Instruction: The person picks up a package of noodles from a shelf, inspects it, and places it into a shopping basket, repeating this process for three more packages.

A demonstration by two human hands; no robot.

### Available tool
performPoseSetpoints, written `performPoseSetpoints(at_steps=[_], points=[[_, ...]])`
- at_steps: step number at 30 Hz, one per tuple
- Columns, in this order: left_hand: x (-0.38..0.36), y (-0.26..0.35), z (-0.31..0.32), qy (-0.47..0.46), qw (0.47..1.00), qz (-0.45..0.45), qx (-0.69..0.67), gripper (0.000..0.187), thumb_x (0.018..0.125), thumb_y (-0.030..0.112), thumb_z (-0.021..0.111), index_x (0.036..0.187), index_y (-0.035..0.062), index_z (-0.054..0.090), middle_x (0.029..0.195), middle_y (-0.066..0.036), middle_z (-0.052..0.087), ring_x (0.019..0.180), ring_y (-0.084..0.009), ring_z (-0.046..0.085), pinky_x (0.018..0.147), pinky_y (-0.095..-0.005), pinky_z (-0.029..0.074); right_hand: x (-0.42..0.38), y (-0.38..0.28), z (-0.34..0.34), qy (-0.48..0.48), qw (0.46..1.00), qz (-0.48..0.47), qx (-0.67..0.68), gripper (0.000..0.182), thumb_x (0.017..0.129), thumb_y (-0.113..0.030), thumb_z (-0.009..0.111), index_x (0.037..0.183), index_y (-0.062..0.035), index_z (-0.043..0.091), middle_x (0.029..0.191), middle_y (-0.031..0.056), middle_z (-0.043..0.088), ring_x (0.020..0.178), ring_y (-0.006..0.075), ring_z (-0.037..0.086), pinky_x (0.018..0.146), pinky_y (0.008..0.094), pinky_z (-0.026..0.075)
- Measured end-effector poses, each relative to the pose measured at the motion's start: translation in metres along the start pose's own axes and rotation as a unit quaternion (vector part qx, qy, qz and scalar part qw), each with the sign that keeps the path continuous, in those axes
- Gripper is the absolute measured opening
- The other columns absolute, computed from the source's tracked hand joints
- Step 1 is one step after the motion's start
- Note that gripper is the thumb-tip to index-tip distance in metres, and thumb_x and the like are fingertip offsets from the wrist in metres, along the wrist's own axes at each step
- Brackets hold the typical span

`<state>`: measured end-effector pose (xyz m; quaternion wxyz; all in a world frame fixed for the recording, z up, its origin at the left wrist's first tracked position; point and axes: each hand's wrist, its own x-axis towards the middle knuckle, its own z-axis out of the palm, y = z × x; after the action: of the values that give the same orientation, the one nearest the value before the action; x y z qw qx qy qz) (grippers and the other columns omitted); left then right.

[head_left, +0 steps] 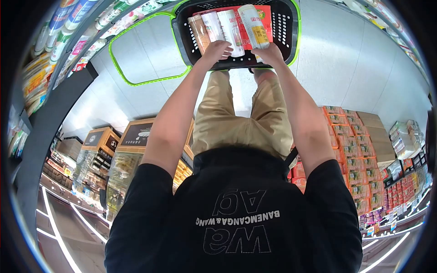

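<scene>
A black basket [182, 34] with a bright green rim sits in front of my legs. Inside it lie a brown tube-shaped pack [198, 34] and two white tube-shaped packs, one pale [212, 26] and one with pink print [231, 32]. Under them is a red printed package [266, 17]. My right hand [270, 55] is closed around the near end of a white and yellow tube-shaped pack [253, 25], which leans over the red package. My left hand [218, 51] rests at the near ends of the white packs, its fingers loosely bent and apart.
The basket's green handle [119, 68] is folded out to the left above the pale floor [327, 54]. Shelves with packaged goods [68, 34] curve along the left. Behind me stand stacked orange boxes [353, 150] and wood-framed display bins [136, 134].
</scene>
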<state>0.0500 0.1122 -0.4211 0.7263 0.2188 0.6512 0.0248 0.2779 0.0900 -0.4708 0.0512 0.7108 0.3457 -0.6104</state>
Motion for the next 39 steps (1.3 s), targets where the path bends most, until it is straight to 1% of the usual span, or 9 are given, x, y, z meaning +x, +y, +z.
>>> performPoseSetpoints(at_steps=[2, 6, 12, 17, 24, 29, 30, 34, 39], points=[[0.004, -0.023, -0.005, 0.001, 1.000, -0.019, -0.014, 0.041, 0.094, 0.034, 0.051, 0.119, 0.0016, 0.057, 0.110, -0.012, 0.066, 0.099, -0.0204, 0.064, 0.086, -0.0320, 0.051, 0.014, -0.001, 0.006, 0.007, 0.997, 0.045, -0.058, 0.084, 0.059, -0.050, 0.076, 0.124, -0.0022, 0.053, 0.113, 0.0148, 0.066, 0.107, 0.0273, 0.064, 0.092, 0.0410, 0.050], [0.014, -0.064, -0.023, 0.002, 0.999, -0.049, -0.024, 0.041, 0.095, 0.034, 0.048, 0.119, 0.0009, 0.057, 0.109, -0.012, 0.066, 0.096, -0.0207, 0.065, 0.084, -0.0324, 0.052, 0.024, -0.009, 0.024, 0.042, 0.988, 0.060, -0.137, 0.094, 0.059, -0.052, 0.076, 0.128, 0.0017, 0.041, 0.114, 0.0186, 0.064, 0.109, 0.0302, 0.063, 0.090, 0.0413, 0.051], [0.037, -0.081, -0.035, 0.038, 0.996, -0.076, -0.027, 0.038, 0.095, 0.033, 0.050, 0.113, 0.0010, 0.060, 0.103, -0.010, 0.066, 0.094, -0.0180, 0.064, 0.081, -0.0301, 0.052, 0.043, 0.010, 0.049, 0.048, 0.989, 0.042, -0.133, 0.093, 0.061, -0.049, 0.078, 0.128, 0.0033, 0.039, 0.116, 0.0204, 0.062, 0.110, 0.0326, 0.061, 0.093, 0.0420, 0.050], [0.071, -0.078, -0.045, 0.040, 0.999, 0.012, -0.026, 0.035, 0.094, 0.032, 0.053, 0.110, 0.0021, 0.061, 0.100, -0.006, 0.064, 0.090, -0.0135, 0.062, 0.079, -0.0263, 0.050, 0.066, 0.016, 0.069, 0.042, 0.990, 0.058, -0.125, 0.097, 0.063, -0.047, 0.079, 0.133, 0.0044, 0.035, 0.119, 0.0223, 0.060, 0.112, 0.0336, 0.060, 0.095, 0.0415, 0.049], [0.064, -0.049, -0.038, 0.066, 0.996, 0.031, -0.051, 0.039, 0.092, 0.031, 0.054, 0.117, 0.0006, 0.059, 0.116, -0.010, 0.061, 0.102, -0.0188, 0.063, 0.089, -0.0293, 0.049, 0.091, 0.031, 0.076, 0.030, 0.995, -0.028, -0.094, 0.099, 0.067, -0.042, 0.077, 0.138, 0.0049, 0.027, 0.131, 0.0252, 0.049, 0.123, 0.0362, 0.050, 0.103, 0.0419, 0.043], [0.051, -0.065, -0.041, 0.064, 0.997, -0.010, -0.043, 0.037, 0.092, 0.030, 0.054, 0.116, 0.0019, 0.059, 0.111, -0.009, 0.064, 0.098, -0.0203, 0.065, 0.085, -0.0299, 0.052, 0.088, 0.033, 0.066, -0.019, 0.952, -0.024, -0.304, 0.088, 0.070, -0.040, 0.074, 0.135, 0.0054, 0.036, 0.131, 0.0248, 0.050, 0.124, 0.0361, 0.050, 0.103, 0.0419, 0.044], [0.045, -0.070, -0.042, 0.064, 0.996, -0.023, -0.056, 0.036, 0.092, 0.030, 0.054, 0.116, 0.0021, 0.059, 0.109, -0.009, 0.065, 0.097, -0.0203, 0.066, 0.084, -0.0303, 0.052, 0.077, 0.024, 0.055, -0.045, 0.952, -0.049, -0.300, 0.071, 0.073, -0.040, 0.070, 0.125, 0.0046, 0.052, 0.126, 0.0237, 0.057, 0.119, 0.0353, 0.055, 0.099, 0.0429, 0.047], [0.010, -0.090, -0.046, 0.063, 0.996, -0.038, -0.059, 0.037, 0.094, 0.031, 0.051, 0.116, 0.0023, 0.059, 0.106, -0.009, 0.067, 0.095, -0.0201, 0.066, 0.083, -0.0321, 0.053, 0.040, 0.011, 0.046, -0.027, 0.948, -0.042, -0.313, 0.050, 0.081, -0.039, 0.060, 0.113, -0.0006, 0.064, 0.114, 0.0201, 0.065, 0.108, 0.0354, 0.063, 0.094, 0.0434, 0.049], [-0.048, -0.093, -0.048, 0.072, 0.993, -0.018, -0.090, 0.028, 0.092, 0.028, 0.054, 0.105, 0.0047, 0.061, 0.095, -0.009, 0.068, 0.079, -0.0179, 0.066, 0.067, -0.0296, 0.052, -0.047, -0.021, 0.029, -0.060, 0.954, -0.119, -0.267, 0.041, 0.081, -0.033, 0.058, 0.105, -0.0005, 0.067, 0.102, 0.0222, 0.068, 0.100, 0.0312, 0.066, 0.087, 0.0406, 0.050]])
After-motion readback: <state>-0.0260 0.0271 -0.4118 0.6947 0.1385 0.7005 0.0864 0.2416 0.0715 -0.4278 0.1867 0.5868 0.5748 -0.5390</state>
